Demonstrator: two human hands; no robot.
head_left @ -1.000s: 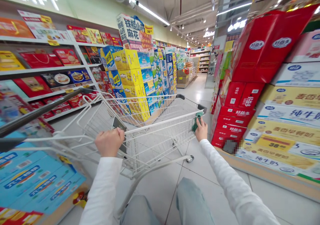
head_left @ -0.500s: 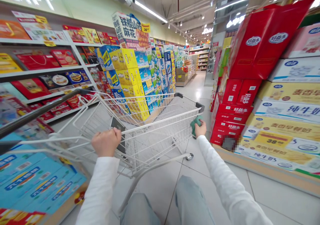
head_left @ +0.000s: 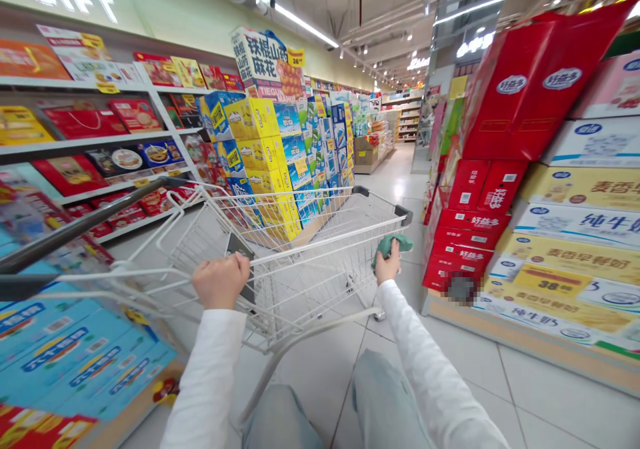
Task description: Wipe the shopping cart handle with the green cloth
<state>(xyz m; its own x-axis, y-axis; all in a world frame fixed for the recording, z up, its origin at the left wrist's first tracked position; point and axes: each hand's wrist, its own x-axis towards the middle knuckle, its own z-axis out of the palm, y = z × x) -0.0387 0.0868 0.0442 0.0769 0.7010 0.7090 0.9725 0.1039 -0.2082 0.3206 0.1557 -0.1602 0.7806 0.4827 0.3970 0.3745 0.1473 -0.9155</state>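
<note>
A wire shopping cart (head_left: 320,249) stands sideways before me, its dark handlebar (head_left: 85,226) at the left. My left hand (head_left: 221,280) is closed around the top rail of the cart's near side, close to a dark panel (head_left: 241,252) on the basket. Near the far right end of the basket, my right hand (head_left: 388,262) grips a green cloth (head_left: 397,243) against the wire side. Part of the cloth is bunched under the fingers, and some sticks out to the right. The basket's mesh shows the floor through it.
Red cartons (head_left: 463,236) and stacked milk boxes (head_left: 560,262) stand on a low platform at the right. Blue packs (head_left: 75,356) lie at lower left. Beyond the cart rises a stack of yellow boxes (head_left: 263,162). Shelves (head_left: 117,136) of red gift boxes line the left wall.
My right hand has moved a little left along the cart's side with the green cloth. My left hand stays on the rail. The view has shifted slightly.
</note>
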